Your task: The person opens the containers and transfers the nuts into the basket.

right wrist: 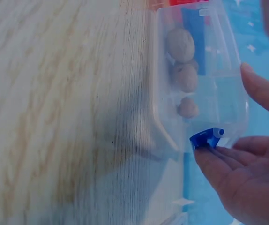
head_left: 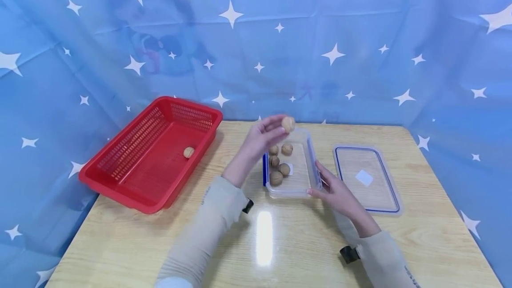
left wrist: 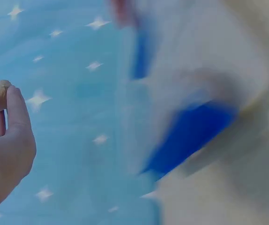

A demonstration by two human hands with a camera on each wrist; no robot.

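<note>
My left hand (head_left: 260,139) pinches a walnut (head_left: 288,124) between thumb and fingertips, above the far part of a clear plastic container (head_left: 298,189). In the left wrist view the same walnut (left wrist: 1,95) shows at the fingertips. Several walnuts (head_left: 276,178) lie inside the container, mostly along its left side. At the container's right side my right hand (head_left: 340,195) holds it, thumb at the near corner. The right wrist view shows the right-hand fingers (right wrist: 214,171) against a blue clip (right wrist: 206,138) on the container and the thumb by its rim.
A red plastic basket (head_left: 144,183) stands at the left with one walnut (head_left: 189,152) in it. The container's clear lid (head_left: 362,197), edged with a blue seal, lies flat on the wooden table (head_left: 304,252) at the right. A blue star-patterned curtain (head_left: 256,43) hangs behind.
</note>
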